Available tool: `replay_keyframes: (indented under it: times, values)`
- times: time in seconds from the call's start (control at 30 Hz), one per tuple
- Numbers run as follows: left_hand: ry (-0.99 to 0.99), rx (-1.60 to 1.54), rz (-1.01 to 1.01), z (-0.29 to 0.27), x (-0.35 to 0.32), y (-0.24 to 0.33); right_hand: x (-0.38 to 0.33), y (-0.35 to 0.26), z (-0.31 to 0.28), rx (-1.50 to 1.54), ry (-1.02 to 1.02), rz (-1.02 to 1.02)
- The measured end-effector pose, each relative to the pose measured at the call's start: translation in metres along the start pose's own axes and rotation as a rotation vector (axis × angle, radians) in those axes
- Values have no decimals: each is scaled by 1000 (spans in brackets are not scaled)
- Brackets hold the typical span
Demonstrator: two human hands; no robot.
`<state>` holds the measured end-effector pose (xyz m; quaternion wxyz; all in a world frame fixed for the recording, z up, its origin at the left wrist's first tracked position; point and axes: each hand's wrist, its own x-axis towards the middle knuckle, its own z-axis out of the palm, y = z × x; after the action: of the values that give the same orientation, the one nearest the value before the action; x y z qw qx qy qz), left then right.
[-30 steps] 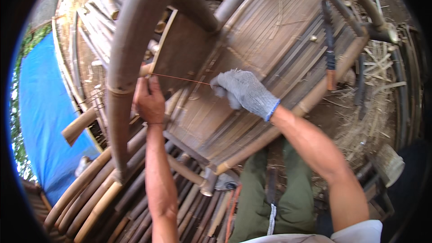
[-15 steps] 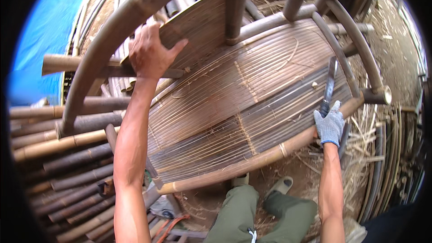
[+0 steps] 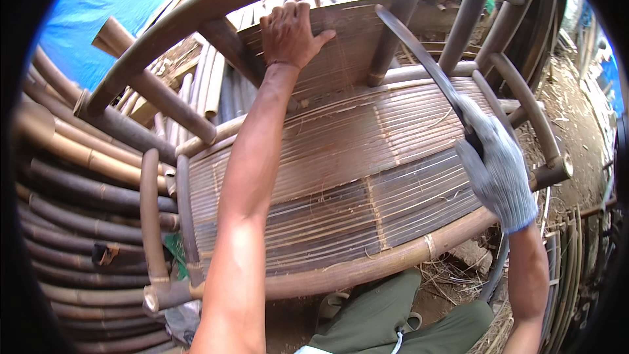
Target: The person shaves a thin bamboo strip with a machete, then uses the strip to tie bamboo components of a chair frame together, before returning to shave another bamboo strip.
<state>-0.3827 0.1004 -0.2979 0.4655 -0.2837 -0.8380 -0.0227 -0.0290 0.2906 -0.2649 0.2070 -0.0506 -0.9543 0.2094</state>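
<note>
The bare left hand (image 3: 288, 29) pressed flat on the bamboo chair's slatted backrest (image 3: 341, 46). The gloved right hand (image 3: 496, 170) gripped a long blade (image 3: 419, 52), angled over the slatted seat (image 3: 341, 177). Bamboo poles (image 3: 72, 210) lay stacked leftward.

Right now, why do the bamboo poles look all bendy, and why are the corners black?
In the head view, the fisheye lens bends straight edges near the rim, so the stacked bamboo poles curve. The black corners are the lens's round border. Daylight is bright and even, the blue tarp looks washed out, and the left hand, the gloved right hand and its long blade are sharp.
</note>
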Motion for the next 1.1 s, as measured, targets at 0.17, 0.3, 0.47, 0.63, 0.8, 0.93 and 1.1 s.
replay_keyframes:
  times: [0.17, 0.3, 0.47, 0.63, 0.8, 0.93, 1.1]
  values:
    - [82, -7, 14, 0, -6, -10, 82, -32, 2, -348, 13, -56]
    - [129, -39, 6, 5, -3, -4, 130, -39, -3, -383, -55, 12]
    - [51, -63, -8, 0, -5, -14, 144, -45, 9, -352, -109, -201]
    - [122, -234, 31, 6, 6, 29, 111, -27, -11, -404, -61, -196]
    - [48, 54, 163, 23, 2, -30, -27, -12, -32, -376, 192, -124]
    - [154, -74, 180, 41, 25, -82, -213, 53, -99, -320, 483, 309]
    - [36, -945, 182, -129, -48, 140, -442, 114, -129, -141, 631, 1077]
